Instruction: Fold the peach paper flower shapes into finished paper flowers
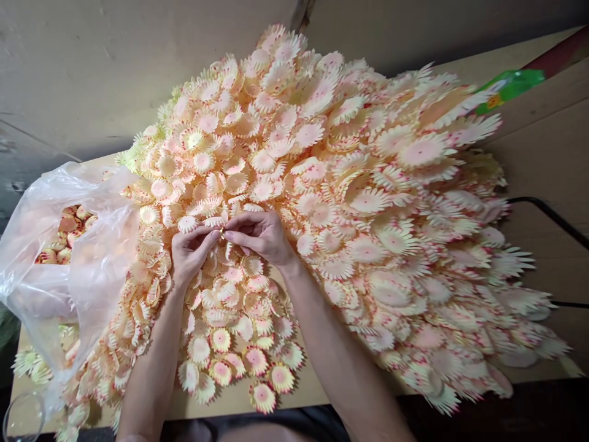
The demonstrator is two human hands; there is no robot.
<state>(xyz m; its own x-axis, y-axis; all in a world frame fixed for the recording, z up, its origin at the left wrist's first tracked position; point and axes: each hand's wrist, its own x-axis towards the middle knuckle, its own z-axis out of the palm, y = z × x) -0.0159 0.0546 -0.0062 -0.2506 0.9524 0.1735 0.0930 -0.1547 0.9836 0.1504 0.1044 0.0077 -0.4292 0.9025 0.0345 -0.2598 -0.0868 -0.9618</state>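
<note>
In the middle of the view my left hand (192,250) and my right hand (264,238) meet, thumbs and forefingers pinched together. A tiny yellowish piece (222,232) shows between the fingertips; the rest of it is hidden, and I cannot make out what it is. Both hands are over a huge heap of cream and pink artificial flower petal discs (368,199) with fringed, red-tipped edges. Between my forearms lie smaller loose petal discs (263,398) with yellow and pink centres.
At the left, a clear plastic bag (103,270) holds several red-and-cream bud-like pieces (69,236). A green wrapper (518,85) lies at the back right, near a black cable (552,215). A clear round rim (23,417) stands at the table's near left corner. A wall (115,67) rises behind.
</note>
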